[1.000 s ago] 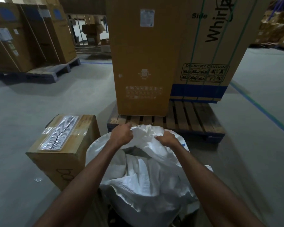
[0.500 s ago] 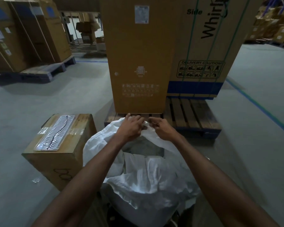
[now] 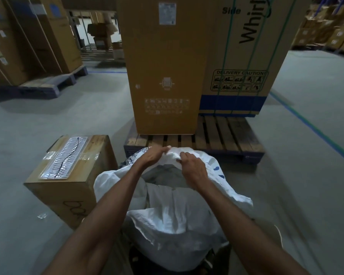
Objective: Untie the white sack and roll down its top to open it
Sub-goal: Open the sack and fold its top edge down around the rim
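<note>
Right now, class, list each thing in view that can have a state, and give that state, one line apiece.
white sack: mouth open, far rim bunched in both hands.
left hand: grips the far rim.
right hand: pinches the far rim.
small carton: closed, taped, on the floor.
tall carton: upright, closed, on the pallet.

We count one white sack [image 3: 175, 219] in front of us, with two hands on its far rim: one left hand [image 3: 153, 155], one right hand [image 3: 193, 169]. Beside it, one small carton [image 3: 68, 187] on the floor, with one clear plastic pack [image 3: 65, 159] on its top. Ahead, two tall cartons [image 3: 165, 76] [image 3: 244, 56] share one wooden pallet [image 3: 222, 135]. Far left, we see another pallet [image 3: 48, 86] loaded with tall cartons; their number we cannot tell.
</note>
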The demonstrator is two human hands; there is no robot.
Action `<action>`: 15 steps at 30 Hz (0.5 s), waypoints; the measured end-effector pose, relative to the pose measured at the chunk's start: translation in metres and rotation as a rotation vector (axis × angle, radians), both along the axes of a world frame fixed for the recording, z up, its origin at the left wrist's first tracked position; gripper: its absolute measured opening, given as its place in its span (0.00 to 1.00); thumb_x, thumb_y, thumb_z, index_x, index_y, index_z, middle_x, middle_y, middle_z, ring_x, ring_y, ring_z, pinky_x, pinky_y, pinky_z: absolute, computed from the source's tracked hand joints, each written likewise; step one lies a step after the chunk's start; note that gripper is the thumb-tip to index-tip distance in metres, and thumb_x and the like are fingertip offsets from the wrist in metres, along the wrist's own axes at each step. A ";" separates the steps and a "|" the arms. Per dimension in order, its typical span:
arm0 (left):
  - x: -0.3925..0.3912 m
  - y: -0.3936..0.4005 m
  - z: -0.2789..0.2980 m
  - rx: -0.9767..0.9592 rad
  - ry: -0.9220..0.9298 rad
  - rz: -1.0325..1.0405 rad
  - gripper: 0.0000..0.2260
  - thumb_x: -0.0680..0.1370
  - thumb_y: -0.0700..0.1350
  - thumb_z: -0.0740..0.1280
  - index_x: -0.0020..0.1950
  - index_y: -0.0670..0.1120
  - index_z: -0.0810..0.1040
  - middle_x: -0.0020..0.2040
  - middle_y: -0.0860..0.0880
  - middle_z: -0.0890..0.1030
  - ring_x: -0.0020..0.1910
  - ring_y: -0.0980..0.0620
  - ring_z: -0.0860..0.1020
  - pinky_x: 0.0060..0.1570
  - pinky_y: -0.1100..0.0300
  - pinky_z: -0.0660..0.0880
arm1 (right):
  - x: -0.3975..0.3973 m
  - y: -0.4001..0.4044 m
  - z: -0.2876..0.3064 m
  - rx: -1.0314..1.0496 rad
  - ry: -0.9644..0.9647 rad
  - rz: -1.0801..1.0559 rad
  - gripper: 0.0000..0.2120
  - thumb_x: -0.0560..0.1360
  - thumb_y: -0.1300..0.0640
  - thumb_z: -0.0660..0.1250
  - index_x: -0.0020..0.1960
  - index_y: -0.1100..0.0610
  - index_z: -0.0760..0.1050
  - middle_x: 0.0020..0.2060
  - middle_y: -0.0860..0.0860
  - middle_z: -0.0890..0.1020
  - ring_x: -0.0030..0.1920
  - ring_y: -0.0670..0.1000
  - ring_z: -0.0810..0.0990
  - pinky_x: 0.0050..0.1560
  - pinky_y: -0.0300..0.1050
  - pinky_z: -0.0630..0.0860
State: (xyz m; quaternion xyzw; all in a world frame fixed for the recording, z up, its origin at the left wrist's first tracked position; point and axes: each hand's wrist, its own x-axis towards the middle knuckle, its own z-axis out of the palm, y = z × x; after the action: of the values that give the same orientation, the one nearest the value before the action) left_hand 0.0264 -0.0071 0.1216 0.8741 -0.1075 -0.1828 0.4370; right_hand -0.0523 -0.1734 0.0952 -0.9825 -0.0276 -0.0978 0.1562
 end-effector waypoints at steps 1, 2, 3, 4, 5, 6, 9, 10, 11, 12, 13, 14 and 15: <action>-0.002 0.001 -0.002 0.028 -0.053 -0.048 0.23 0.83 0.61 0.60 0.64 0.46 0.81 0.64 0.42 0.80 0.52 0.49 0.77 0.51 0.55 0.71 | 0.004 -0.004 0.002 0.110 0.092 0.000 0.13 0.85 0.50 0.57 0.61 0.55 0.76 0.55 0.57 0.83 0.53 0.59 0.81 0.50 0.53 0.75; -0.003 0.003 -0.006 0.095 -0.154 -0.122 0.24 0.80 0.66 0.60 0.65 0.50 0.78 0.65 0.44 0.79 0.55 0.48 0.77 0.53 0.53 0.72 | 0.009 -0.009 0.005 0.198 0.200 0.004 0.13 0.85 0.49 0.57 0.59 0.54 0.76 0.55 0.57 0.83 0.53 0.59 0.81 0.51 0.53 0.76; -0.003 0.006 -0.012 0.198 -0.299 -0.204 0.27 0.78 0.70 0.61 0.67 0.52 0.75 0.66 0.46 0.77 0.58 0.48 0.76 0.57 0.50 0.72 | 0.015 -0.016 0.007 0.269 0.288 0.016 0.14 0.85 0.48 0.56 0.57 0.53 0.77 0.57 0.58 0.83 0.54 0.59 0.81 0.53 0.54 0.76; -0.002 0.010 -0.020 0.317 -0.469 -0.290 0.29 0.76 0.72 0.59 0.69 0.55 0.72 0.68 0.47 0.74 0.62 0.48 0.74 0.64 0.47 0.70 | 0.018 -0.020 0.014 0.317 0.359 0.021 0.16 0.84 0.46 0.55 0.56 0.52 0.77 0.57 0.57 0.82 0.55 0.59 0.80 0.56 0.54 0.76; -0.001 0.011 -0.026 0.412 -0.631 -0.359 0.28 0.77 0.72 0.57 0.70 0.56 0.72 0.69 0.48 0.72 0.66 0.49 0.71 0.71 0.44 0.65 | 0.022 -0.024 0.020 0.352 0.419 0.036 0.18 0.84 0.45 0.54 0.57 0.54 0.78 0.58 0.57 0.81 0.55 0.57 0.79 0.58 0.54 0.75; 0.002 0.011 -0.032 0.457 -0.756 -0.405 0.25 0.78 0.69 0.56 0.67 0.56 0.74 0.69 0.49 0.72 0.68 0.50 0.69 0.75 0.41 0.58 | 0.023 -0.026 0.028 0.369 0.469 0.046 0.20 0.85 0.45 0.54 0.60 0.56 0.79 0.58 0.54 0.80 0.55 0.55 0.78 0.58 0.52 0.73; 0.007 0.001 -0.036 0.381 -0.784 -0.409 0.15 0.81 0.57 0.56 0.48 0.49 0.77 0.54 0.48 0.77 0.57 0.49 0.74 0.68 0.42 0.67 | 0.032 -0.025 0.042 0.404 0.504 0.034 0.20 0.86 0.49 0.56 0.64 0.61 0.78 0.58 0.55 0.80 0.55 0.54 0.77 0.52 0.47 0.68; 0.009 -0.003 -0.035 0.361 -0.705 -0.386 0.12 0.81 0.54 0.57 0.45 0.49 0.75 0.50 0.48 0.77 0.52 0.47 0.74 0.60 0.44 0.71 | 0.035 -0.025 0.040 0.395 0.443 0.037 0.20 0.85 0.47 0.57 0.63 0.60 0.79 0.59 0.57 0.81 0.56 0.56 0.79 0.51 0.47 0.69; 0.010 -0.005 -0.033 0.373 -0.614 -0.351 0.11 0.81 0.52 0.58 0.44 0.49 0.74 0.49 0.48 0.78 0.50 0.46 0.75 0.55 0.45 0.73 | 0.034 -0.023 0.037 0.360 0.357 0.040 0.22 0.84 0.43 0.58 0.63 0.58 0.78 0.60 0.57 0.82 0.57 0.57 0.80 0.51 0.48 0.71; 0.015 -0.005 -0.033 0.410 -0.520 -0.303 0.11 0.81 0.52 0.59 0.44 0.49 0.75 0.49 0.47 0.79 0.49 0.46 0.76 0.53 0.47 0.74 | 0.033 -0.022 0.032 0.257 0.280 0.045 0.23 0.82 0.40 0.58 0.65 0.56 0.76 0.60 0.56 0.82 0.58 0.58 0.80 0.52 0.50 0.73; 0.020 -0.002 -0.034 0.432 -0.440 -0.248 0.13 0.80 0.53 0.60 0.44 0.48 0.78 0.49 0.46 0.80 0.47 0.46 0.76 0.50 0.50 0.74 | 0.028 -0.018 0.026 0.131 0.226 0.051 0.24 0.81 0.37 0.57 0.66 0.54 0.73 0.61 0.55 0.81 0.59 0.58 0.79 0.53 0.53 0.74; 0.025 0.002 -0.035 0.422 -0.373 -0.209 0.15 0.79 0.55 0.60 0.42 0.46 0.80 0.46 0.46 0.81 0.43 0.47 0.76 0.46 0.52 0.73 | 0.021 -0.015 0.020 0.025 0.199 0.043 0.25 0.81 0.36 0.56 0.68 0.53 0.70 0.62 0.55 0.80 0.59 0.58 0.79 0.55 0.55 0.74; 0.028 0.004 -0.035 0.390 -0.318 -0.188 0.17 0.76 0.56 0.60 0.38 0.45 0.80 0.41 0.46 0.80 0.39 0.48 0.75 0.42 0.54 0.70 | 0.018 -0.014 0.012 -0.044 0.170 0.019 0.24 0.82 0.37 0.55 0.67 0.53 0.70 0.62 0.56 0.80 0.58 0.59 0.80 0.53 0.56 0.74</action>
State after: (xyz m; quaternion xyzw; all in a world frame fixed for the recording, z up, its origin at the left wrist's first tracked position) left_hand 0.0543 -0.0035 0.0867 0.9457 -0.2181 -0.1004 0.2189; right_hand -0.0347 -0.1872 0.1075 -0.9901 -0.0256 -0.0121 0.1372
